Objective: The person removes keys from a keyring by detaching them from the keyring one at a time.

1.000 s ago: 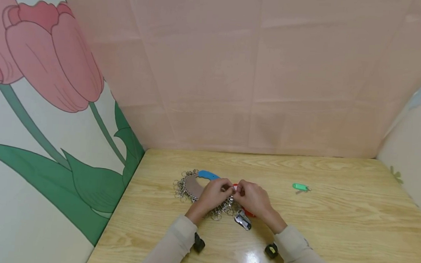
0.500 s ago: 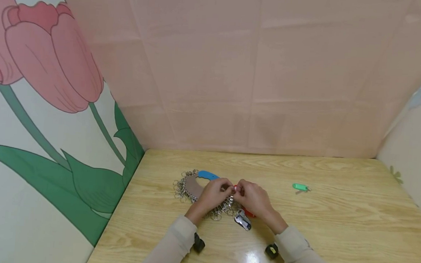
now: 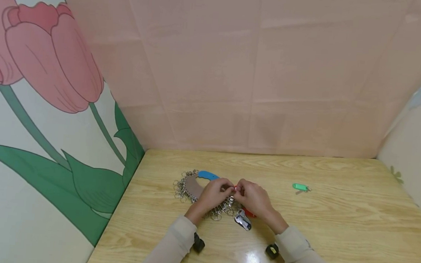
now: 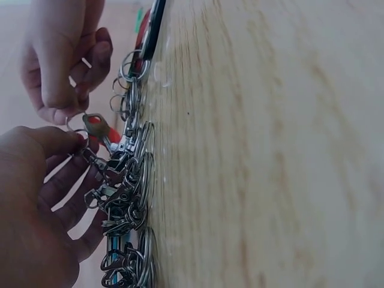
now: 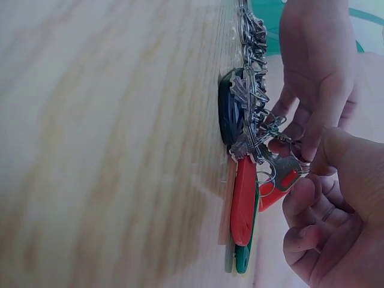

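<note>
Both hands meet over the right end of a brown crescent-shaped holder (image 3: pixel 193 186), which is edged with metal clasps and rings. My left hand (image 3: pixel 213 193) pinches a small metal split ring (image 4: pixel 77 133) at its clasp, thumb against fingertip. Opposite it, my right hand (image 3: pixel 254 198) pinches the same ring area with thumb and forefinger. A key (image 5: pixel 288 167) and a red tag (image 5: pixel 271 197) hang by the fingertips. Whether the key's bow is on the ring is hard to tell. In the head view the fingers mostly hide the ring.
A blue strip (image 3: pixel 208 175) forms the holder's far end. A silver-and-black key fob (image 3: pixel 243 221) lies in front of the hands, near another red tag (image 5: pixel 243 204). One green key tag (image 3: pixel 299 187) lies apart to the right. Wrist cameras (image 3: pixel 271 251) sit under the forearms.
The small red-and-white thing between the fingertips has turned slightly, showing less white. Both hands stay almost in place.
</note>
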`<state>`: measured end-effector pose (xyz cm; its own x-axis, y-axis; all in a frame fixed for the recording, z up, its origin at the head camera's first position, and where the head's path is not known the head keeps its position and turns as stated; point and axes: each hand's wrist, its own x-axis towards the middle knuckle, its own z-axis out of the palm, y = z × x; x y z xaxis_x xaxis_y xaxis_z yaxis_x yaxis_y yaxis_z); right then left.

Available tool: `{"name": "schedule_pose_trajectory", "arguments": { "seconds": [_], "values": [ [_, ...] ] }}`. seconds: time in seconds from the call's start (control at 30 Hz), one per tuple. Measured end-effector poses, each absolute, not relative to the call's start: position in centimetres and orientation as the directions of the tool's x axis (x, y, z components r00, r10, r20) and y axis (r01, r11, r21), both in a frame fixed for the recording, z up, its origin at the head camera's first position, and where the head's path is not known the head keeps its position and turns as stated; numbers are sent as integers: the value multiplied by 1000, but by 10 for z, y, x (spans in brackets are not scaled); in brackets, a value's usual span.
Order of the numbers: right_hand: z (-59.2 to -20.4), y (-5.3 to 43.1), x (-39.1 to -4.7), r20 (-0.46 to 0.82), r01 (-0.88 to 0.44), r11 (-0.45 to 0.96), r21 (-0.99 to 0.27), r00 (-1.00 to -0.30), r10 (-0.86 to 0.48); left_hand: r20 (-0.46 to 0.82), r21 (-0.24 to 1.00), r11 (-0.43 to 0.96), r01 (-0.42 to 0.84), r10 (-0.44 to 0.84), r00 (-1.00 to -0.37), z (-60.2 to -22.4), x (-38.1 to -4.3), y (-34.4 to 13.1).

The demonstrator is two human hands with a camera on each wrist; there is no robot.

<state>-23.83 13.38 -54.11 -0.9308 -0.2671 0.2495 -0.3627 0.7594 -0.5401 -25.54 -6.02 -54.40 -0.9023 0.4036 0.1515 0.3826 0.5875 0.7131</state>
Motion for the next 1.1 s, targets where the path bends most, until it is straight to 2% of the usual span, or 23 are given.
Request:
{"name": "schedule_pose_trajectory", "arguments": {
  "seconds": [1.1],
  "values": [
    [-533, 132, -238, 268, -372, 753, -543, -926, -264, 179, 719, 564, 407, 416, -892, -546, -257, -63]
  ]
}}
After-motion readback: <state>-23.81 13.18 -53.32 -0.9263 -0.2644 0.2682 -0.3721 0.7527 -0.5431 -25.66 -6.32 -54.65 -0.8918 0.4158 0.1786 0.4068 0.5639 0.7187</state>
